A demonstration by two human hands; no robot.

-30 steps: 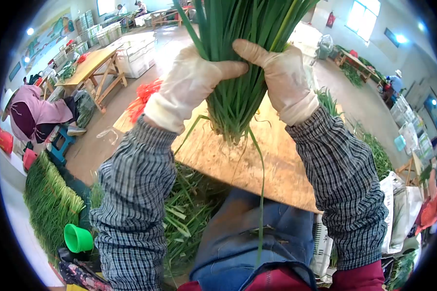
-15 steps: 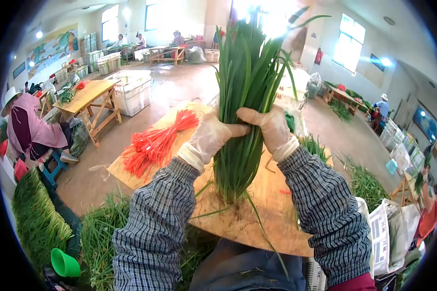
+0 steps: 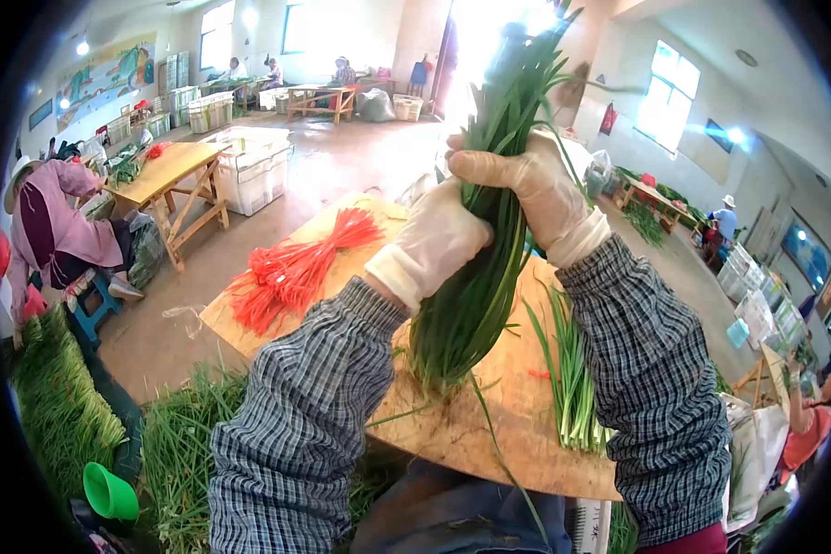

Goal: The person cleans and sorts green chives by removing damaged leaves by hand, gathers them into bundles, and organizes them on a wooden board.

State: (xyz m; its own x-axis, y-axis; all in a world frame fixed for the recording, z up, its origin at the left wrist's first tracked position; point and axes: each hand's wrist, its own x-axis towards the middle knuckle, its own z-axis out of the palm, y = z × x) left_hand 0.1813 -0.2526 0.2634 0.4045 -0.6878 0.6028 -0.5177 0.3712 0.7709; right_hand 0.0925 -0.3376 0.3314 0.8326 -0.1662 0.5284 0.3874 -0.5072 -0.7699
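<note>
Both of my hands wear pale gloves and grip one thick bunch of garlic chives [image 3: 466, 319]. My left hand [image 3: 440, 238] is wrapped round its middle. Higher up, my right hand [image 3: 533, 185] closes round the leaves. The bunch leans, with its tips up and to the right and its lower end on the wooden table [image 3: 406, 437]. A pile of red ties [image 3: 291, 272] lies to the left of my left hand. Under my right forearm, more chives [image 3: 574, 383] lie with their pale ends toward me.
Loose chives [image 3: 189, 452] are heaped at my left, near a green cup [image 3: 111, 491]. A person in pink [image 3: 69, 217] sits beside another wooden table [image 3: 171, 173]. White crates [image 3: 252, 175] stand beyond. At right, a person in an orange-red top [image 3: 800, 429] is near a white sack [image 3: 757, 452].
My right hand has moved up the bunch, and my left hand has shifted slightly right. The bunch now tilts to the right instead of standing upright. More chives on the table have come into view.
</note>
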